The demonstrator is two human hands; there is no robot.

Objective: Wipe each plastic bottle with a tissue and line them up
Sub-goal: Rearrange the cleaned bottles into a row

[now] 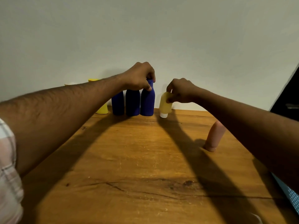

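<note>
Three dark blue bottles stand side by side against the wall at the far edge of the wooden table (145, 159). My left hand (140, 76) grips the neck of the rightmost blue bottle (147, 102). Just right of it, my right hand (181, 91) pinches the top end of a pale yellow squeeze tube (164, 105), which stands cap down on the table. A yellow bottle (102, 109) stands left of the blue ones, mostly hidden behind my left forearm. No tissue is clearly visible.
A pink squeeze tube (214, 137) stands cap down on the right side of the table, beside my right forearm. A whitish object (71, 83) peeks over my left forearm at the far left. A dark object (286, 102) sits beyond the table's right edge.
</note>
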